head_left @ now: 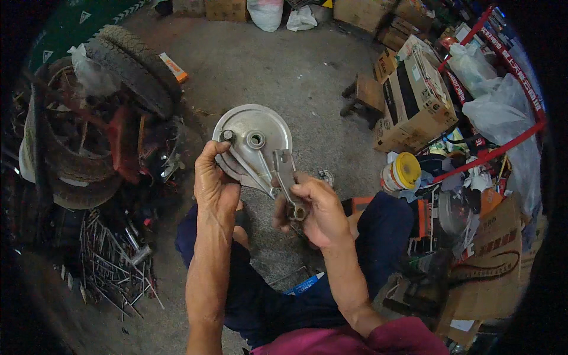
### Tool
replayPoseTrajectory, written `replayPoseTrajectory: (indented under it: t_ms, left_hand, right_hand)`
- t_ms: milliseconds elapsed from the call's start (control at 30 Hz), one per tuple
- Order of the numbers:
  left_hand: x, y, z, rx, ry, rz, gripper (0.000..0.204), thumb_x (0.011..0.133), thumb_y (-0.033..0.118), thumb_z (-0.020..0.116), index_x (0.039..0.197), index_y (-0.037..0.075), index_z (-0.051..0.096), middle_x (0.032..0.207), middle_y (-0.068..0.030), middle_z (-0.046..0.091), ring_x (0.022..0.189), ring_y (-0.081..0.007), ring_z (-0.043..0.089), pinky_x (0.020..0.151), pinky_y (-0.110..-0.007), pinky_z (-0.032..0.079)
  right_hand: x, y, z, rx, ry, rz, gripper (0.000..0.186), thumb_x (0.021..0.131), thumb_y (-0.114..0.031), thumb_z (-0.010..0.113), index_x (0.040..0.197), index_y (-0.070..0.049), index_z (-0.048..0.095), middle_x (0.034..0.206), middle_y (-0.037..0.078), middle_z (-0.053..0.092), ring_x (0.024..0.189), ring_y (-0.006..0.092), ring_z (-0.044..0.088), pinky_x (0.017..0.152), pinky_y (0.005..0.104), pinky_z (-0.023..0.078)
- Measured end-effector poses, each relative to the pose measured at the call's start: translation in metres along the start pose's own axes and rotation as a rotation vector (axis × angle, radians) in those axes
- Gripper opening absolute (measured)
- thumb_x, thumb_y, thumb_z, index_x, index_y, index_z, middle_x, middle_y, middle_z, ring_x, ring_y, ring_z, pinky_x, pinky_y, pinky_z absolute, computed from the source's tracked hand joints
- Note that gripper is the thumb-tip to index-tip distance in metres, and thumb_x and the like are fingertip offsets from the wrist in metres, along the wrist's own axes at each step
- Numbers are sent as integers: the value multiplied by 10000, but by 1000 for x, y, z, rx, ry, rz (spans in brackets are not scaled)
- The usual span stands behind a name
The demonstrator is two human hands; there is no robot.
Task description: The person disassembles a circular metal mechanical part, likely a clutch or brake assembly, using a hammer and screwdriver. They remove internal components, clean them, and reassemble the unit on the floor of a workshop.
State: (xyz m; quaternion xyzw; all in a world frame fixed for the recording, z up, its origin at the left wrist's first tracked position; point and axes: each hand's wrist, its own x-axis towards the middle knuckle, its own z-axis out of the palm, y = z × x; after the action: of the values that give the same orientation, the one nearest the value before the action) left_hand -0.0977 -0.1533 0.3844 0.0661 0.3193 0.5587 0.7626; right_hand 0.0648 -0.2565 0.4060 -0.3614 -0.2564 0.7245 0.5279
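Note:
My left hand (216, 177) grips the left edge of a round silver drum brake plate (273, 125), with its thumb near a bolt (228, 136). A metal hub hole (255, 139) sits in the plate's middle. From the bolt, a slim metal arm (251, 170) slants down across the plate toward my right hand. Closed around a flat metal brake lever (286, 177), my right hand (321, 208) holds it upright at the plate's lower right; the lever's round clamp end (297, 212) points down. Some right fingers are hidden behind the lever.
Stacked tyres (133, 71) and wheel parts stand on the left, above a pile of metal tools (118, 260). To the right are a small wooden stool (368, 94), a cardboard box (414, 97), a yellow-lidded bucket (407, 168) and a red-framed rack (488, 157). A blue packet (306, 284) lies between my legs.

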Motion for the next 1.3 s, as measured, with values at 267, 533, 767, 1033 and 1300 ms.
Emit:
replayPoseTrajectory:
  t_ms: [267, 533, 767, 1033, 1300]
  left_hand:
    - [10, -12, -10, -61, -79, -24, 201, 781, 93, 620, 979, 60, 641, 962, -48, 680, 939, -224, 620, 930, -384, 460]
    - [-1, -16, 0, 0, -62, -19, 307, 759, 76, 606, 1059, 99, 544, 937, -23, 599, 896, -187, 585, 838, -372, 465]
    - [-16, -14, 10, 84, -66, -11, 366, 795, 71, 566, 1153, 109, 498, 860, -13, 584, 534, -66, 497, 358, -167, 314]
    - [-19, -13, 9, 122, -30, 34, 272, 807, 127, 569, 1079, 131, 576, 915, 10, 611, 560, -28, 524, 331, -121, 310]
    - [-22, -5, 8, 98, -61, -22, 195, 841, 214, 598, 999, 101, 605, 781, 9, 612, 458, -23, 451, 317, -139, 284]
  right_hand:
    - [15, 26, 7, -152, 180, -260, 265, 960, -148, 544, 1118, 52, 614, 960, 139, 689, 844, 204, 666, 737, 313, 522]
    - [21, 16, 26, -318, 179, -289, 313, 921, -67, 607, 1209, 52, 576, 980, 107, 677, 870, 163, 650, 701, 270, 515]
    - [46, 22, 39, -65, 217, -346, 387, 898, -33, 632, 1270, 22, 546, 1091, 96, 662, 947, 130, 637, 786, 248, 525]
    - [50, 21, 43, -80, 214, -320, 327, 901, -24, 609, 1217, 43, 557, 1013, 118, 676, 847, 156, 668, 747, 268, 557]
    - [47, 19, 51, -97, 210, -297, 310, 896, -46, 621, 1190, 43, 580, 1053, 123, 673, 844, 133, 669, 693, 259, 562]
